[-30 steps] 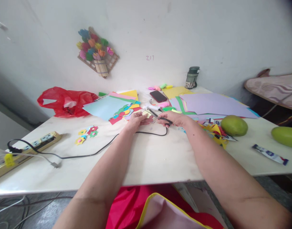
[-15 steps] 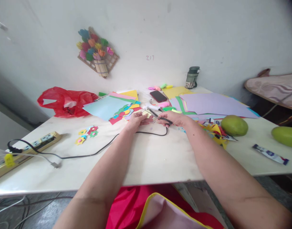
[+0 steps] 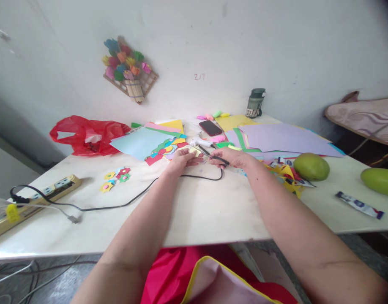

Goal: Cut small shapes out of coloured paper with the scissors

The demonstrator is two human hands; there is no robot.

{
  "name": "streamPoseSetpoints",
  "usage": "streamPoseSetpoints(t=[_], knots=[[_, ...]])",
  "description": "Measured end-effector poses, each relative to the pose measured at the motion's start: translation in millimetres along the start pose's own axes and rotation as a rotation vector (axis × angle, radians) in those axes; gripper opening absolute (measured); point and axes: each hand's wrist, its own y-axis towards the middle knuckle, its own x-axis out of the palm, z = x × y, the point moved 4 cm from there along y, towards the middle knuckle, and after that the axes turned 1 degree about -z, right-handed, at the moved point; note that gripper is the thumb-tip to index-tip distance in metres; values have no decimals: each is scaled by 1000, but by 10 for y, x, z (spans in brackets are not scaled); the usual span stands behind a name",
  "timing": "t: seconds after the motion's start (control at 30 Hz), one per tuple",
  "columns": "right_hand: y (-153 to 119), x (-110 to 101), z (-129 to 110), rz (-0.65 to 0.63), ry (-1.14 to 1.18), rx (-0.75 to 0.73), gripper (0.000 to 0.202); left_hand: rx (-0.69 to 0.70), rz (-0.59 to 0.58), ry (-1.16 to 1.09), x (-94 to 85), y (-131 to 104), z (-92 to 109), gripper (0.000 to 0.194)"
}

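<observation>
In the middle of the table, my left hand [image 3: 183,160] pinches a small pale yellow piece of paper [image 3: 195,150]. Dark-handled scissors [image 3: 219,159] are held in my right hand [image 3: 230,157], their blades pointing left at the paper. Fingers partly hide both the handles and the paper's edge. Just beyond my hands lies a white glue gun [image 3: 198,142], and a black cord [image 3: 137,195] runs over the table below them. Left of my hands is a heap of cut paper shapes [image 3: 165,150]. Several small paper flowers [image 3: 116,177] lie further left.
A power strip [image 3: 54,192] stands at the left edge, below a red plastic bag [image 3: 89,133]. A phone [image 3: 210,127] and purple paper sheets [image 3: 279,137] lie at the back. Green mangoes [image 3: 312,166], yellow paper scraps [image 3: 287,175] and a tube [image 3: 359,205] are on the right.
Small pale bits now show on the table just below the scissors. Both hands keep nearly the same place and grip.
</observation>
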Motion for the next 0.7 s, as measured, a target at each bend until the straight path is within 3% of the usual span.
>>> streamPoseSetpoints(t=[0.7], knots=[[-45, 13, -82, 20, 10, -9, 28, 3, 1, -16, 13, -20, 25, 30]])
